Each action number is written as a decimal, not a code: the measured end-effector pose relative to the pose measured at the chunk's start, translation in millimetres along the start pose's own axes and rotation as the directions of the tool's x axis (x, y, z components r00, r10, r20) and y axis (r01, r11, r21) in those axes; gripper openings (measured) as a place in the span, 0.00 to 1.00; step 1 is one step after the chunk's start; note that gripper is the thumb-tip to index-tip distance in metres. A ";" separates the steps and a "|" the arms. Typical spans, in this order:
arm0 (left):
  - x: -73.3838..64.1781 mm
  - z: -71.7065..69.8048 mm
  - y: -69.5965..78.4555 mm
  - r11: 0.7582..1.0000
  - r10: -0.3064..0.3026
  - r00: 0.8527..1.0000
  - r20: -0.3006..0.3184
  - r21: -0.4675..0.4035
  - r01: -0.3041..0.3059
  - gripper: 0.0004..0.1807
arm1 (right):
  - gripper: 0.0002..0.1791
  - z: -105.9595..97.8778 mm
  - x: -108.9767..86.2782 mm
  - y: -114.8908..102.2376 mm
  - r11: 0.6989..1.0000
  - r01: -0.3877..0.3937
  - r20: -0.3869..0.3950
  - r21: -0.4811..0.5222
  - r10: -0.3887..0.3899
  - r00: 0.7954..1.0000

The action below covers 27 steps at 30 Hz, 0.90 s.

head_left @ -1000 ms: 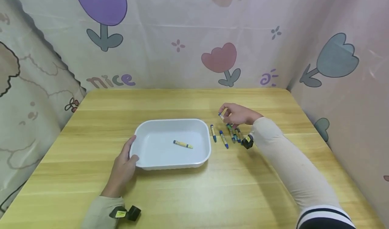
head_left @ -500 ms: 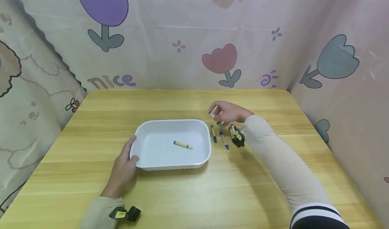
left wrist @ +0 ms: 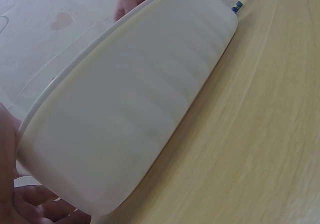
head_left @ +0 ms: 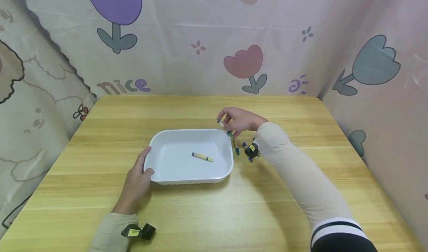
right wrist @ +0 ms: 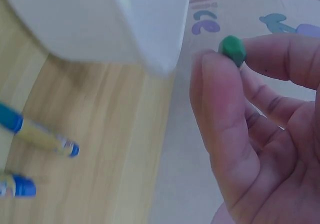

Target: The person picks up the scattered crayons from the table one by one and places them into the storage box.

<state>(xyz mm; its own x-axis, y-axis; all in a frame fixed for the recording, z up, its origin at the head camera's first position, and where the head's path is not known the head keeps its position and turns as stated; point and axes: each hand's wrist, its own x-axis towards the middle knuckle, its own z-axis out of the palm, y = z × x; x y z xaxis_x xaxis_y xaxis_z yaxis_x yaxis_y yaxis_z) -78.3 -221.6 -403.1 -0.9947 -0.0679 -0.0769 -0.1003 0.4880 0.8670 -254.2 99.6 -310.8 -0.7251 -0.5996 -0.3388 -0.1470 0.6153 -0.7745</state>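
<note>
A white plastic tray (head_left: pixel 170 168) sits on the table, one yellow crayon (head_left: pixel 202 157) lying inside it. My left hand (head_left: pixel 136 181) grips the tray's left end, thumb over the rim and the other fingers at the outer wall (left wrist: pixel 120 94). Between thumb and fingertips my right hand (head_left: pixel 243 120) pinches a green-tipped crayon (right wrist: pixel 232 50), held above the table at the tray's far right corner. Beside the tray's right wall lie a crayon with a teal-blue end (right wrist: pixel 45 136) and a blue-ended crayon (head_left: pixel 250 159). The right wrist and its camera hide further crayons in the head view.
The wood-patterned table (head_left: pixel 200 215) runs back to a printed curtain (head_left: pixel 174 58) with flowers and hearts. A similar curtain hangs at each side. Small black cameras (head_left: pixel 147 232) are strapped to both wrists.
My right hand has lifted the green-tipped crayon away from the pile and carried it left, to the tray's far right corner. The left hand stays on the tray.
</note>
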 end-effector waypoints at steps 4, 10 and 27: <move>-0.9 -0.8 0.8 1.000 -0.003 1.000 0.001 0.006 0.003 0.38 | 0.24 7.1 6.8 -6.6 1.000 0.003 0.017 -0.005 -0.003 1.000; -1.4 -0.8 0.9 1.000 0.007 1.000 0.003 0.013 -0.007 0.38 | 0.22 17.1 16.5 -15.3 0.999 0.004 0.048 -0.042 -0.002 0.999; -0.3 -0.3 -2.9 0.999 0.044 0.999 -0.004 0.018 -0.044 0.38 | 0.22 48.1 41.1 -24.8 0.994 -0.055 0.157 -0.091 0.069 0.985</move>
<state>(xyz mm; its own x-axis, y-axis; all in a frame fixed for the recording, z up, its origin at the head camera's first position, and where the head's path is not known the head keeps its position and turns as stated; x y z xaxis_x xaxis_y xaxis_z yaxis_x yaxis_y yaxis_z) -77.7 -223.3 -405.3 -0.9981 -0.0494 -0.0369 -0.0568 0.5065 0.8604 -248.0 35.1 -331.2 -0.6187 -0.6289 -0.4710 -0.1677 0.6913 -0.7028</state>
